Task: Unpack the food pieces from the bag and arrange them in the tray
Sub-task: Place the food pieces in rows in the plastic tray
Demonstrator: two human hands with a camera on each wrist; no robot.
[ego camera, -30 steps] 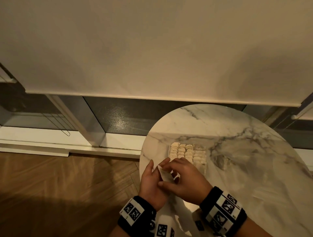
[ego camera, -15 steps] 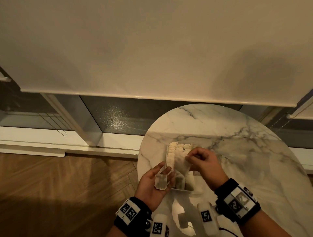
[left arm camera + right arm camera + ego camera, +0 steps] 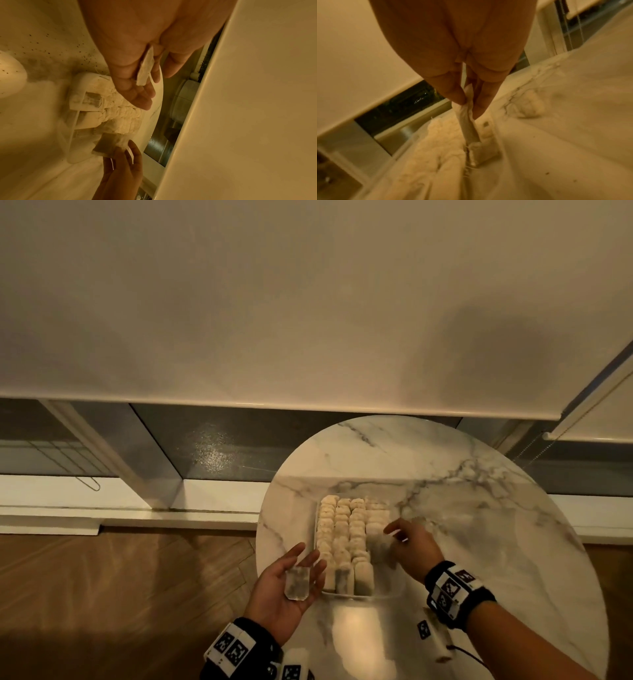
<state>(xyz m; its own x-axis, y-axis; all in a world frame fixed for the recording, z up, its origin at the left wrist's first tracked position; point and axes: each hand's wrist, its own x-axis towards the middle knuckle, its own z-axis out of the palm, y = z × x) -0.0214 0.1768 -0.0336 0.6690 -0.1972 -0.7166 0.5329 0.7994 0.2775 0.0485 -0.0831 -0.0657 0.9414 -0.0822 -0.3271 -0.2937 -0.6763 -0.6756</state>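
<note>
A clear tray on the marble table holds several rows of pale, pouch-like food pieces. My left hand lies palm up at the tray's near left corner. One flat food piece rests on its straight fingers, also visible in the left wrist view. My right hand hovers over the tray's right column. Its thumb and fingers pinch the top of another food piece, whose lower end reaches down among the pieces in the tray. No bag shows in any view.
The round marble table stands beside a low window with a roller blind above it. Wooden floor lies to the left. The table's left edge runs close to my left hand.
The hands, together over one piece a second ago, have parted. My right hand carried a piece right and down to the tray's right column. My left hand turned palm up with another piece.
</note>
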